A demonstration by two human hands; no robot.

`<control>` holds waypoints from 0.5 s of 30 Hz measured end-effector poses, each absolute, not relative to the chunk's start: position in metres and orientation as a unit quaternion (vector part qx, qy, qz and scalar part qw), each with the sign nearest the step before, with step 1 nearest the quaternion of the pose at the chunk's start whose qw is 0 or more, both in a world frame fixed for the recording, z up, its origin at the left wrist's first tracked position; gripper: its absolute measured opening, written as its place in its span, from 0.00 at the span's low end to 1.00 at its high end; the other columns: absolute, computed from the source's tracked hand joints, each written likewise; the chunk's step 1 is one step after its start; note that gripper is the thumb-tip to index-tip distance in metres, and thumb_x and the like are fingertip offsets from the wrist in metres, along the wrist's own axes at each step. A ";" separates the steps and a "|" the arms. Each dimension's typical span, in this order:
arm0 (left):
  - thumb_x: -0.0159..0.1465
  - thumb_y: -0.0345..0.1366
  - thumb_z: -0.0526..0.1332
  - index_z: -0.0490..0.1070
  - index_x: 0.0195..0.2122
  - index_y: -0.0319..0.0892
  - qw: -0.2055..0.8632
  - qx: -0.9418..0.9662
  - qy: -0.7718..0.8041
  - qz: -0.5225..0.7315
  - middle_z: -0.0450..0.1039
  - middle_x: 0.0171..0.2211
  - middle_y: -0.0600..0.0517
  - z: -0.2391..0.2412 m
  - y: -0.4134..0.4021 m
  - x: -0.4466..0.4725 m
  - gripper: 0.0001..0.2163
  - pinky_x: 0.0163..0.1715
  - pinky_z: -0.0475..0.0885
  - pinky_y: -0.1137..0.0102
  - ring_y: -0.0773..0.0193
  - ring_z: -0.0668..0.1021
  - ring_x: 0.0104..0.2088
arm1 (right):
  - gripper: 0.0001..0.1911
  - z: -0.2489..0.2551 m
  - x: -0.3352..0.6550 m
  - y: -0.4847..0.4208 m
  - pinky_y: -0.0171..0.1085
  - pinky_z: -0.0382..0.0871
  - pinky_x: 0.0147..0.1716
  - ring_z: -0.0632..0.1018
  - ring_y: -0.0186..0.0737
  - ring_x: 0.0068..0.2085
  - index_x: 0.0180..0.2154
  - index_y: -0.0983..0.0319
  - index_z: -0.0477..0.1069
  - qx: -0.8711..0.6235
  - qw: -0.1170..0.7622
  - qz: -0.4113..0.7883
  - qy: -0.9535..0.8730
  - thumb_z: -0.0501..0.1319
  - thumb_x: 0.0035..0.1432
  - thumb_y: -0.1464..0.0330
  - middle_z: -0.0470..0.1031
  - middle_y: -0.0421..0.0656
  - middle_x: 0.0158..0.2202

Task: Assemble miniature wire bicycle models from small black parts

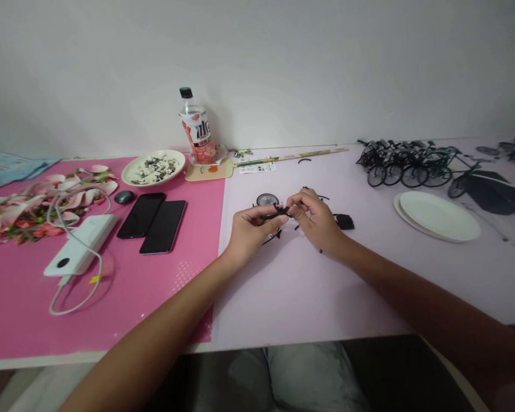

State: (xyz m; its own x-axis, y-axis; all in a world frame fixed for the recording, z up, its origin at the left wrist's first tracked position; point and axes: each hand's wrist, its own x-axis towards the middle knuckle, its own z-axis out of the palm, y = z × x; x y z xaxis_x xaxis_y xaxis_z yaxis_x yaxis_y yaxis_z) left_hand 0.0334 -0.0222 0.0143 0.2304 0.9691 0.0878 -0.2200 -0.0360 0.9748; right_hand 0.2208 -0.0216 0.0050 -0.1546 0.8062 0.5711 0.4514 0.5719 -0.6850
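Observation:
My left hand [252,232] pinches a small black toy bicycle part [282,211] between thumb and fingers, just above the pale table. From the other side my right hand [311,213] grips the same part with its fingertips. The fingers cover much of it, so its exact shape is hard to make out. Behind my left hand a spoked toy wheel [267,199] lies on the table. A small black piece [345,221] rests to the right of my right hand, and thin black bits lie around both hands.
Several assembled toy bicycles [405,163] stand at the back right, near stacked white plates [440,216] and a dark tray [498,191]. Leftward are two phones [163,227], a white power bank [81,243] with cable, artificial flowers [47,206], a bowl [178,175] and a bottle [197,129].

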 end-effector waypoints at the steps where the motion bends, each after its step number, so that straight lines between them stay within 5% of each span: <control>1: 0.48 0.42 0.81 0.86 0.36 0.41 0.589 0.517 0.368 0.501 0.84 0.36 0.48 0.015 -0.022 0.033 0.17 0.29 0.75 0.69 0.69 0.76 0.26 | 0.15 0.004 0.220 -0.021 0.44 0.65 0.42 0.70 0.44 0.39 0.38 0.57 0.73 -0.428 0.495 0.190 -0.732 0.58 0.72 0.54 0.70 0.42 0.34; 9: 0.48 0.41 0.80 0.85 0.36 0.42 0.563 0.520 0.406 0.498 0.83 0.31 0.49 0.016 -0.022 0.032 0.16 0.25 0.73 0.69 0.67 0.77 0.23 | 0.16 0.007 0.217 -0.025 0.42 0.65 0.39 0.72 0.41 0.35 0.38 0.59 0.74 -0.471 0.492 0.310 -0.664 0.62 0.67 0.52 0.74 0.42 0.36; 15: 0.48 0.42 0.80 0.85 0.35 0.42 0.552 0.518 0.398 0.518 0.83 0.32 0.49 0.017 -0.024 0.032 0.15 0.25 0.73 0.70 0.67 0.77 0.23 | 0.13 0.014 0.218 -0.026 0.43 0.66 0.41 0.72 0.41 0.36 0.39 0.59 0.76 -0.478 0.487 0.268 -0.679 0.62 0.67 0.56 0.75 0.42 0.35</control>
